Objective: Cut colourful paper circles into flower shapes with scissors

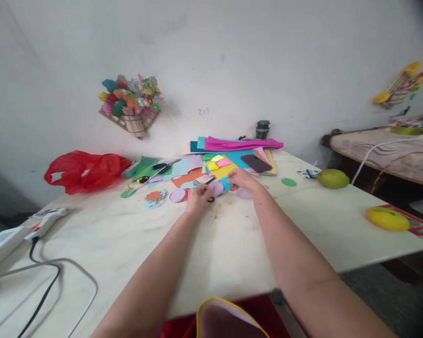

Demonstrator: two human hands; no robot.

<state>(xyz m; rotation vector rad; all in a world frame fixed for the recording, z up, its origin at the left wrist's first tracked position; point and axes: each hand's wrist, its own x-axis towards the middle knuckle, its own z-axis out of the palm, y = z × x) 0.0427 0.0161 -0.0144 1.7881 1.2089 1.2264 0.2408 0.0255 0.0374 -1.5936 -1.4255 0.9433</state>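
My right hand [242, 180] pinches a blue flower-shaped paper cutout [226, 183] by its right edge. Close to it, on the left, my left hand [196, 199] is closed with its fingertips at a purple paper circle [217, 188]. Just beyond those fingers lies a dark thin thing [210, 180], and a small dark ring [211, 199] shows below them; both are too small to name. Beside my left hand is a stack of pale purple circles [178, 195]. Farther left sits a pile of orange and blue scalloped cutouts [155, 197]. Yellow paper scraps [219, 205] dot the table between my hands.
Coloured paper sheets [193, 163], scissors [165, 166] and a dark phone [256, 163] lie toward the wall. A red plastic bag [84, 171] is at the left, above a power strip [47, 223] with cables. Two yellow-green fruits [333, 179] rest at the right, near the table edge.
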